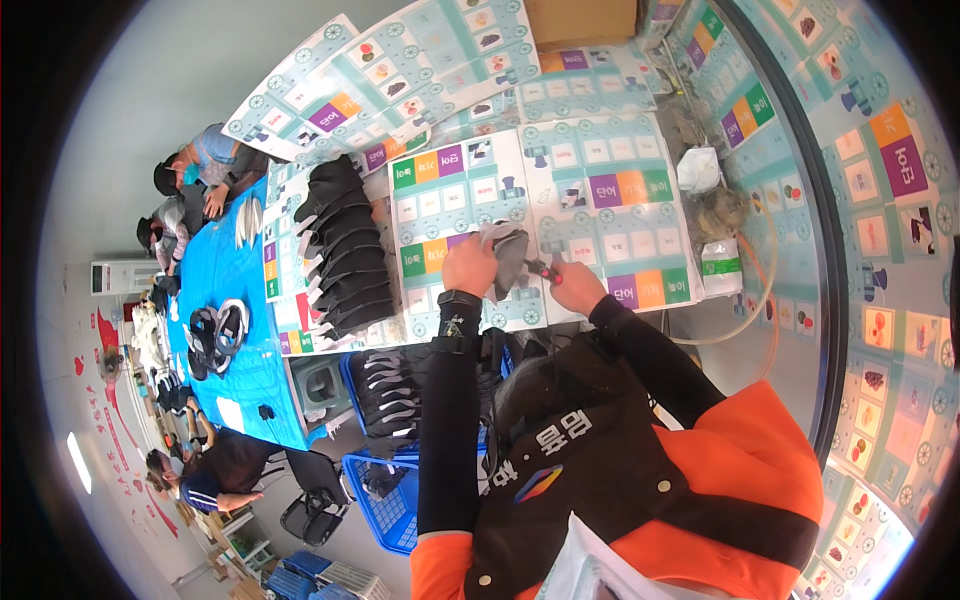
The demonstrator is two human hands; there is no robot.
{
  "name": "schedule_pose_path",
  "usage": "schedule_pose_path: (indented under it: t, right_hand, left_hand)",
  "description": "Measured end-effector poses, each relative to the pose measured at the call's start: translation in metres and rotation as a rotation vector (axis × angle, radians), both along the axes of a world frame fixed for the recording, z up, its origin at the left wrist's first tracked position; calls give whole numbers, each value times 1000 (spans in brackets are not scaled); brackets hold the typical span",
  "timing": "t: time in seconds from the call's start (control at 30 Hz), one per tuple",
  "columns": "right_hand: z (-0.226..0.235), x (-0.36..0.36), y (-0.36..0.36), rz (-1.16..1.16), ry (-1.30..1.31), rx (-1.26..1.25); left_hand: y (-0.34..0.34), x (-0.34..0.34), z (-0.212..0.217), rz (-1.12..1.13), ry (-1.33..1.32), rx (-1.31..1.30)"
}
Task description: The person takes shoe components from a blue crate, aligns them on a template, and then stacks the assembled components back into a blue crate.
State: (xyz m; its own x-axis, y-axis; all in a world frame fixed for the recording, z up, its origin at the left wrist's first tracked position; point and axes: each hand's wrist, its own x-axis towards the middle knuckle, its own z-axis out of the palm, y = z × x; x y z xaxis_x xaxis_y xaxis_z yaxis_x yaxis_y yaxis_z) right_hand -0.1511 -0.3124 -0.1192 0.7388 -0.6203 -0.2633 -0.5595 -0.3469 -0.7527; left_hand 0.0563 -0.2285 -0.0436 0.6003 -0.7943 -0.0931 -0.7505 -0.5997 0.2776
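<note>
My left hand [470, 266] is closed on a grey, soft-looking piece [510, 260], perhaps a shoe part, held above the printed work table [560, 215]. My right hand [577, 289] is closed around a small tool with a red and black handle [541, 271]. The tool's tip meets the right edge of the grey piece, and I cannot make out its exact kind. To the left of my hands lies a long row of overlapping black shaped pieces [347, 255], which look like shoe uppers.
Blue baskets [383, 505] stand below the table's front edge, one with several black pieces [390, 395]. A blue-covered table [245, 370] at left bears black and white items; several people sit along it. A hose [765, 290] and a white-green packet [720, 265] are at right.
</note>
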Motion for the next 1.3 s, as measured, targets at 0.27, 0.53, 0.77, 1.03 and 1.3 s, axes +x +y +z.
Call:
schedule_pose_path:
  t: [0.27,0.53,0.77,1.03,1.3]
  right_hand:
    - [-148,-52,-45,-41,-287,287]
    - [-90,-46,-104,-63,131,-496]
    - [-45,-23,-96,-20,-51,-424]
    - [44,6,-42,161,138,-316]
    - [79,14,4,27,98,-250]
  left_hand:
    - [88,-3,20,127,-20,-194]
    - [376,170,88,834,-382,-682]
    - [405,241,127,1048,-541,-1173]
    - [324,218,-36,223,-257,-230]
    - [331,206,-91,13,-454,-170]
